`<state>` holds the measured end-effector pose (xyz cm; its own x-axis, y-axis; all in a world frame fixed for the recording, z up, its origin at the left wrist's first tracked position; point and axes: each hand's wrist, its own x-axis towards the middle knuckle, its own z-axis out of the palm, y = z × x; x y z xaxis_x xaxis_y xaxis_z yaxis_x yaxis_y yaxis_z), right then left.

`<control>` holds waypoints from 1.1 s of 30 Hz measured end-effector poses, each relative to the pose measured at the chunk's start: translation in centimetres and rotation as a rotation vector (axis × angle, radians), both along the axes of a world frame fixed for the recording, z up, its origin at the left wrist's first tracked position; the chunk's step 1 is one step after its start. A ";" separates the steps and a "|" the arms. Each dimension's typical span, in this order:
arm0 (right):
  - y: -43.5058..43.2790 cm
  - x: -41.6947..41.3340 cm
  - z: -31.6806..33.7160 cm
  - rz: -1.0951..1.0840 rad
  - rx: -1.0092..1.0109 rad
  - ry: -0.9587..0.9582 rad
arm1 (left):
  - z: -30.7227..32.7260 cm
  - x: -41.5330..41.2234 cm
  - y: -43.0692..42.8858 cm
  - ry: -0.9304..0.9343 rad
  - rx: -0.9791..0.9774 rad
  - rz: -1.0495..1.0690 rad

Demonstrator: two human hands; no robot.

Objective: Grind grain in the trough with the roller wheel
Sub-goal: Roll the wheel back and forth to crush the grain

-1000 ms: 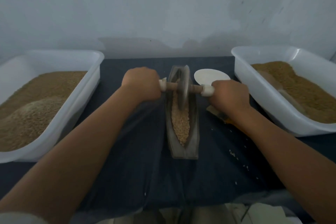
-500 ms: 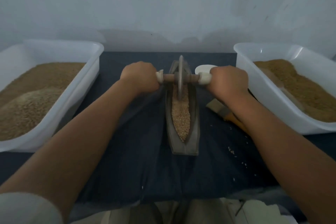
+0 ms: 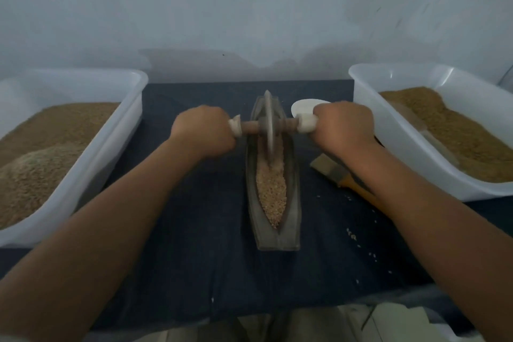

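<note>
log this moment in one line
phase: grinding; left hand: grips axle; right hand: grips axle; roller wheel: upright in trough, far half

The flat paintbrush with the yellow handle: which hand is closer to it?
Right. The right hand is just beyond the yellow-handled flat paintbrush; the left hand lies across the grey boat-shaped trough.

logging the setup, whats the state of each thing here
dark boat-shaped metal trough, holding pale grain
grey metal roller wheel, upright in trough's far half
left hand, gripping the wheel's wooden axle
right hand, gripping its other end
left white plastic tub, part full of grain
right white plastic tub, part full of grain
wooden-handled brush, lying flat beside the trough
</note>
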<state>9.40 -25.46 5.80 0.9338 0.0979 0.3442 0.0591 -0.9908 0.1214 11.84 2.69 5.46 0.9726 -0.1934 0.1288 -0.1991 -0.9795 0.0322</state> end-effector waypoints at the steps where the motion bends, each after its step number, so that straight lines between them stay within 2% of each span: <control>1: 0.1 0.7 0.2 -0.022 0.000 0.005 | 0.7 0.9 -0.6 -0.003 0.007 0.011; 5: -0.5 -1.5 -0.5 -0.044 0.024 0.069 | 1.6 -0.6 -0.4 0.028 0.082 -0.067; 10: -2.3 -7.8 -2.8 0.098 0.012 -0.069 | -0.3 -5.4 1.6 -0.110 0.176 -0.206; 16: -0.5 -0.4 -0.9 -0.010 0.070 0.036 | 1.6 0.5 -0.4 0.030 0.061 -0.046; 19: -0.1 -0.7 -0.2 -0.008 0.081 0.082 | 2.1 -0.1 -0.8 0.044 0.058 -0.043; 23: -1.1 -6.8 -1.3 0.045 0.009 0.005 | 0.3 -5.7 1.2 -0.083 0.129 -0.128; 26: -2.1 -9.4 -2.3 0.147 0.076 0.061 | -1.0 -9.1 2.7 -0.161 0.140 -0.180; 29: -1.7 -6.9 -1.8 0.103 0.036 -0.015 | -1.4 -6.9 2.1 -0.070 0.105 -0.107; 33: -0.3 -1.4 -0.5 -0.012 0.050 0.050 | 0.1 -0.4 -0.3 -0.071 0.077 0.003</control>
